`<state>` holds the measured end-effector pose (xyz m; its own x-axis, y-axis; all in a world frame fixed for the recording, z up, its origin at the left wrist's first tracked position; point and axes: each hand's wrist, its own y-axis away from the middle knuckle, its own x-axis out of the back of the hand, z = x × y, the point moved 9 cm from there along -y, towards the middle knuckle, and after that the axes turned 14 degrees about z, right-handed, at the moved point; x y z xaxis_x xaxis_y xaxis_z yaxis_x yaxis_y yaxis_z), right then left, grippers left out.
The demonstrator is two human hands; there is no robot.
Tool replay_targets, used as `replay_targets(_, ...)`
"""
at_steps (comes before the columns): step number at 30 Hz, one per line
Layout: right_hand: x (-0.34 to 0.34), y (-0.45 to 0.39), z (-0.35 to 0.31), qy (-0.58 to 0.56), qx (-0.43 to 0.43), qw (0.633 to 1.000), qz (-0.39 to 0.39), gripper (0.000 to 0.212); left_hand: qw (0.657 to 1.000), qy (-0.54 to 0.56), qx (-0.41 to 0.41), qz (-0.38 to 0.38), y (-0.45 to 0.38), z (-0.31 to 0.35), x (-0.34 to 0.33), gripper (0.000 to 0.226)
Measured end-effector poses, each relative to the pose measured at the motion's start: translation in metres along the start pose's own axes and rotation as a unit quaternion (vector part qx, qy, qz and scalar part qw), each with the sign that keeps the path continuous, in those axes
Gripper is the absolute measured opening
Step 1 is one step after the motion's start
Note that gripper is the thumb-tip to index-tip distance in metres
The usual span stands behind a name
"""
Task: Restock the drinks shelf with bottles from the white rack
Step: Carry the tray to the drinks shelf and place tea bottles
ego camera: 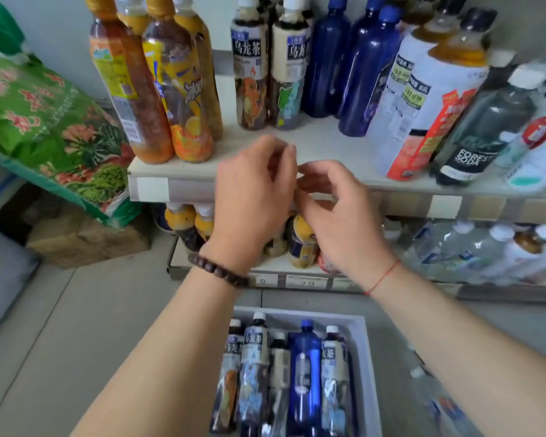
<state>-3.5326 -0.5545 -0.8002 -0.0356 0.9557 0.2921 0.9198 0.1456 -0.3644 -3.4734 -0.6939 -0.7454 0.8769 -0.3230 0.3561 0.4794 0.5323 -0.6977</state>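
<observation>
Bottles of oolong tea (251, 58) and blue bottles (328, 58) are stood on the drinks shelf (312, 143) just beyond both hands, with orange drink bottles (183, 89) beyond the left hand and a green sack (44, 121) further to its left. Below the forearms, the white rack (364, 357) is loaded with tea bottles and one blue bottle (306, 373). The left hand (249, 203) and right hand (338, 216) are raised before the shelf edge, fingertips nearly touching, fingers loosely curled, nothing seen held.
</observation>
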Motion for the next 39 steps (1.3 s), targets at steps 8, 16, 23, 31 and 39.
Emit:
replay_targets(8,0.033,0.201,0.197,0.175,-0.27,0.932,-0.165,0.022,0.893,-0.272,0.213,-0.288,0.245,-0.131,-0.001,0.034)
replay_targets(16,0.026,0.279,0.317,0.376,-0.353,0.79,-0.332,0.079,0.736,-0.424,0.198,-0.489,0.385,-0.154,0.004,0.12)
replay_targets(23,0.042,0.289,0.299,0.169,-0.551,0.784,-0.232,0.043,0.688,-0.13,0.534,-0.474,0.373,-0.172,0.014,0.042)
replay_targets(31,0.062,0.177,0.146,-0.048,-0.423,0.896,-0.129,0.057,0.781,0.187,0.456,-0.383,0.216,-0.082,0.017,0.062)
replay_targets(39,0.037,-0.01,-0.031,-0.071,-0.086,0.994,-0.023,0.061,0.968,0.083,0.21,-0.11,-0.003,-0.008,0.041,0.049)
